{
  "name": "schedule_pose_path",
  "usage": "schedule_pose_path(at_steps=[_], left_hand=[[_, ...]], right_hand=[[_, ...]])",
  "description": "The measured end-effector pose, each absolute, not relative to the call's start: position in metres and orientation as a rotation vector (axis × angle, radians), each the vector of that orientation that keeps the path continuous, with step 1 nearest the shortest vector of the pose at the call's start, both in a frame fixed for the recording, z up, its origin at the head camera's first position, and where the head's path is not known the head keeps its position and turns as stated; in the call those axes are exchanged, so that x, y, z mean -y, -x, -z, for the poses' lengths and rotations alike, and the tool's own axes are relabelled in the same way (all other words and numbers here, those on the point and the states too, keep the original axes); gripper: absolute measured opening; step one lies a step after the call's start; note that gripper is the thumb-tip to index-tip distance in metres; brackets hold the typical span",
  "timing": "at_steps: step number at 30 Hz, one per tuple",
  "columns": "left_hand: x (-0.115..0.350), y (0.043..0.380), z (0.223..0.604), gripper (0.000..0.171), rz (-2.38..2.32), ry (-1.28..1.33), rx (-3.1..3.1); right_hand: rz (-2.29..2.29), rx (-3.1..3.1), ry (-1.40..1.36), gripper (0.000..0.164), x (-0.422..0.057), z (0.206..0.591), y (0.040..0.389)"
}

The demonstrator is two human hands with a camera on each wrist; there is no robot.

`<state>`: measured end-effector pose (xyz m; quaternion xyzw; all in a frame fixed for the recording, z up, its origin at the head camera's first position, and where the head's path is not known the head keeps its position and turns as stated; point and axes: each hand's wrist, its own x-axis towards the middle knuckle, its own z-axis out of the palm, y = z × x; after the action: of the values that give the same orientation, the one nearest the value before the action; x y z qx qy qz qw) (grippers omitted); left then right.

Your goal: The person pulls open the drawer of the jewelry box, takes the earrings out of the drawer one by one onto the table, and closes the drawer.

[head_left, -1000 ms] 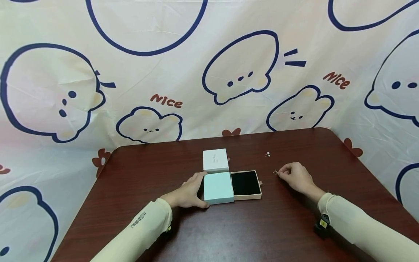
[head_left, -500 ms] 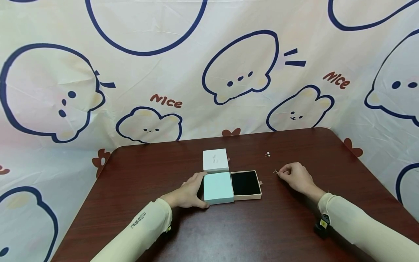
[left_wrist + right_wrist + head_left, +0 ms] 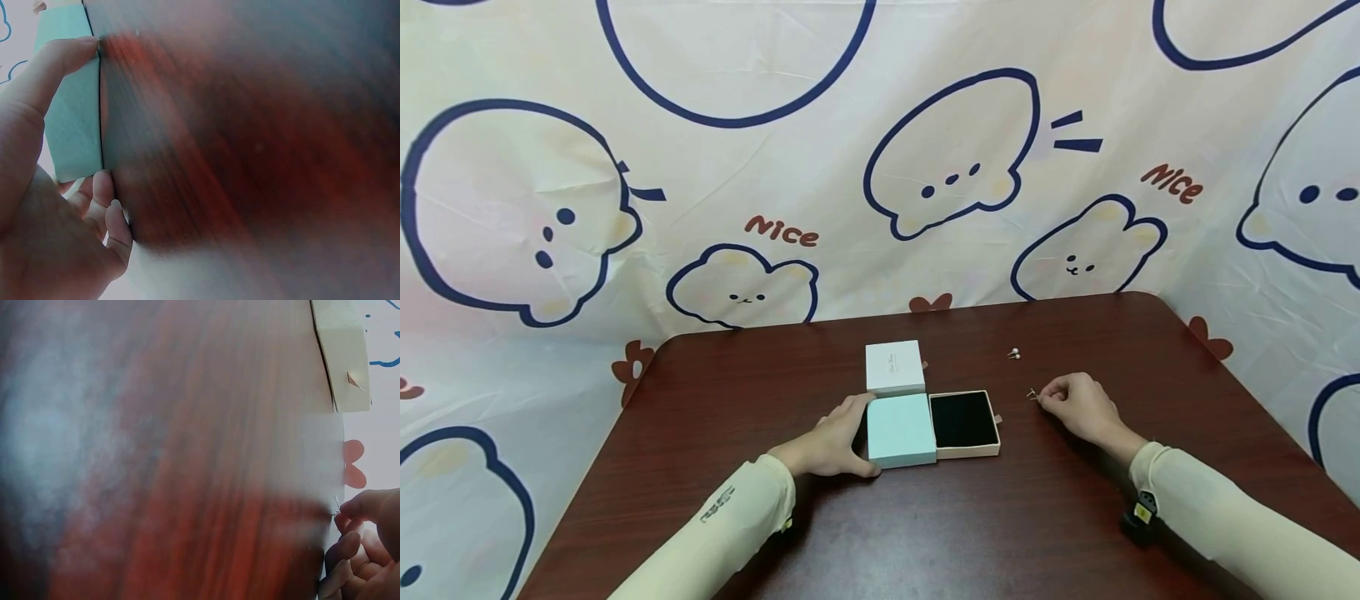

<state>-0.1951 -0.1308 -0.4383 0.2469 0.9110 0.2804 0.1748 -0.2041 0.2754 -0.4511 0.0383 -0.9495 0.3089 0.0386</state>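
Note:
In the head view my left hand (image 3: 829, 442) grips a light blue box sleeve (image 3: 901, 429) at its left side, thumb along the front and fingers toward the back. A cream drawer (image 3: 967, 453) with a black pad (image 3: 962, 419) sticks out of the sleeve on the right, its small pull tab facing right. Further right, the right hand (image 3: 1084, 408) pinches a small metal earring (image 3: 1032, 393) between thumb and forefinger, low over the tabletop. Its thin post shows in the right wrist view; the rest is hidden by the fingertips.
A closed white box (image 3: 892, 367) with faint print stands directly behind the blue sleeve. Small pearl stud earrings (image 3: 1014, 354) lie on the dark wooden table (image 3: 760, 367) toward the back right. A patterned cloth (image 3: 850, 192) hangs behind the table.

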Motion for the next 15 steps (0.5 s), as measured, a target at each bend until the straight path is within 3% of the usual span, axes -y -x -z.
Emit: schedule_pose_path(at_steps=[15], left_hand=[[0.1307, 0.1956, 0.4397, 0.111, -0.789, -0.689, -2.583]], right_hand=[[-0.94, 2.915, -0.121, 0.016, -0.2752, 0.4516, 0.2048]])
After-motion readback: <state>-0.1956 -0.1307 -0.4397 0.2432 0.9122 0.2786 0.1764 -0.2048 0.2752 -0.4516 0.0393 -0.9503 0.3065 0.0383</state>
